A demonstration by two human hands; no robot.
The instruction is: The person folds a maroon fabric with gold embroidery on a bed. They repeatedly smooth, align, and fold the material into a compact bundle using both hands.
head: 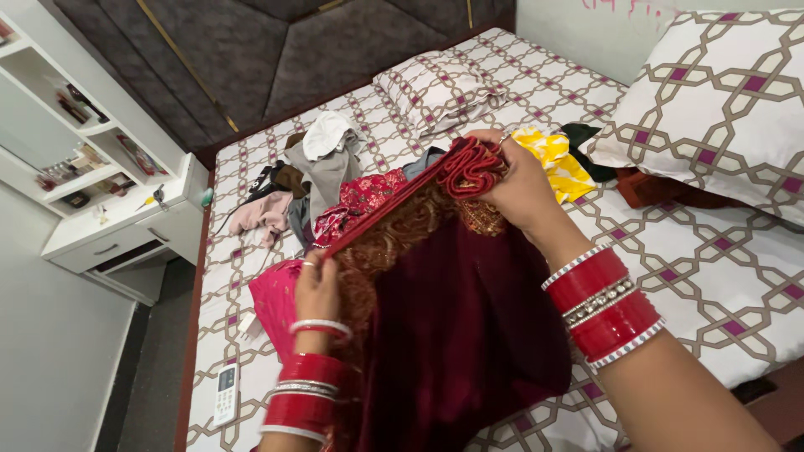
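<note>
The bed (712, 276) wears a white sheet with a maroon and tan lattice print, and a big pillow (720, 92) in the same print lies at its right edge, with a smaller one (435, 88) near the dark padded headboard (276, 50). A heap of clothes (310, 180) sits mid-bed, a yellow cloth (557, 159) right of it. A white remote (225, 393) lies at the bed's left edge, and white shelves (92, 167) stand beyond that side.

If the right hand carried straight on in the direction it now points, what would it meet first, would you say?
Probably the patterned pillow at the head of the bed. The right hand, gripping the maroon cloth, points up-left toward it, though depth is unclear.
</note>
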